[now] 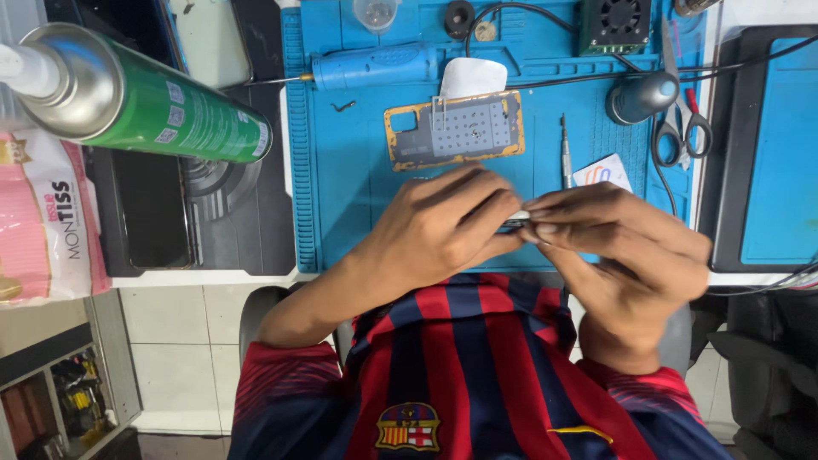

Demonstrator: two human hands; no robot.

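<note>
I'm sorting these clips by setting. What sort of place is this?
Most likely a phone or small-electronics repair bench. A blue work mat holds a phone frame, a blue handheld power tool and a precision screwdriver. The left hand and right hand pinch a small dark part.

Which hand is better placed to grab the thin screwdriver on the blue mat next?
Probably the right hand: the screwdriver lies just above it, farther from the left hand. Both hands now pinch a small dark part, so one must let go.
</note>
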